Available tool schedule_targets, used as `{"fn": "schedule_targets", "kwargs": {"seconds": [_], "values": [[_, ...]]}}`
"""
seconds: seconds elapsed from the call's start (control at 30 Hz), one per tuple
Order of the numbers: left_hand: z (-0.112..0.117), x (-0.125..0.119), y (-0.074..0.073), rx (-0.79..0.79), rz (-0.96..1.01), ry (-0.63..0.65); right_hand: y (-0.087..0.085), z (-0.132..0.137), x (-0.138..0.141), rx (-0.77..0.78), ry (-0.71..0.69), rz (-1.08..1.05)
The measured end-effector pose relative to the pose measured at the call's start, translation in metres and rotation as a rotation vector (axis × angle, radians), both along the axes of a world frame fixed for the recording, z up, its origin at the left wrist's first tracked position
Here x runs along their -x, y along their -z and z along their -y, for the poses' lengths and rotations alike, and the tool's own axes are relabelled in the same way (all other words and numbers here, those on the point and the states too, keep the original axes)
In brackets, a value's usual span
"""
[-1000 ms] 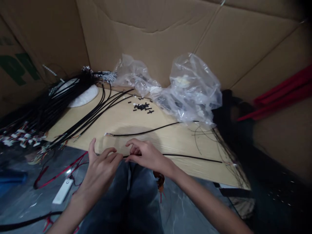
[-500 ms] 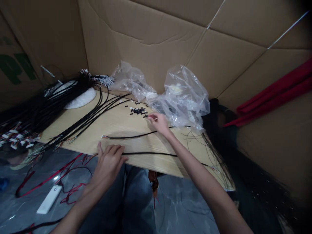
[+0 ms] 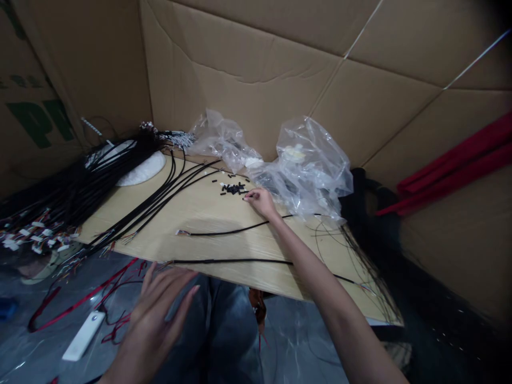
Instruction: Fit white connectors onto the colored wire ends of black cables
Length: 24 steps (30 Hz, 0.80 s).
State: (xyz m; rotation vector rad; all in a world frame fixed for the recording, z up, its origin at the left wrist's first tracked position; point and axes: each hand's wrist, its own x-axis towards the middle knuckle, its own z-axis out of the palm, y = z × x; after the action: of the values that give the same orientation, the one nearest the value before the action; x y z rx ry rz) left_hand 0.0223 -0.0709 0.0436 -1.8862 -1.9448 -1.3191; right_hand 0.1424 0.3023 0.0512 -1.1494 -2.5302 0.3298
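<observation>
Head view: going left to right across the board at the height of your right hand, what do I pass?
Black wire bundle → white disc → small black pieces → right hand → clear plastic bag → red band

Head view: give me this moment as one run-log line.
right hand: fingertips at small black pieces on pale wooden board | left hand: open, beyond board's near edge
</observation>
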Motion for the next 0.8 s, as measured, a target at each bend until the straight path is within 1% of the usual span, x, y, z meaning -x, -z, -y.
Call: {"fn": "schedule_targets", "kwargs": {"seconds": [0.13, 0.23, 0.5, 0.67, 0.73, 0.8], "values": [[0.005, 0.002, -0.009, -0.069, 0.062, 0.026, 0.005, -0.003, 0.002, 0.006, 0.000, -0.005], [0.006, 0.002, -0.012, -0.105, 0.098, 0.015, 0.009, -0.005, 0.004, 0.013, -0.012, -0.013], [0.012, 0.001, -0.008, -0.097, 0.173, -0.060, 0.016, -0.003, 0.004, 0.015, -0.058, -0.047], [0.013, 0.005, -0.003, -0.109, 0.229, -0.074, 0.013, 0.001, 0.005, -0.011, -0.091, -0.084], [0.015, 0.006, -0.001, -0.108, 0.276, -0.083, 0.008, 0.004, 0.006, -0.030, -0.109, -0.122], [0.017, 0.005, 0.000, -0.094, 0.348, -0.106, 0.000, 0.014, 0.008, -0.053, -0.144, -0.181]]}}
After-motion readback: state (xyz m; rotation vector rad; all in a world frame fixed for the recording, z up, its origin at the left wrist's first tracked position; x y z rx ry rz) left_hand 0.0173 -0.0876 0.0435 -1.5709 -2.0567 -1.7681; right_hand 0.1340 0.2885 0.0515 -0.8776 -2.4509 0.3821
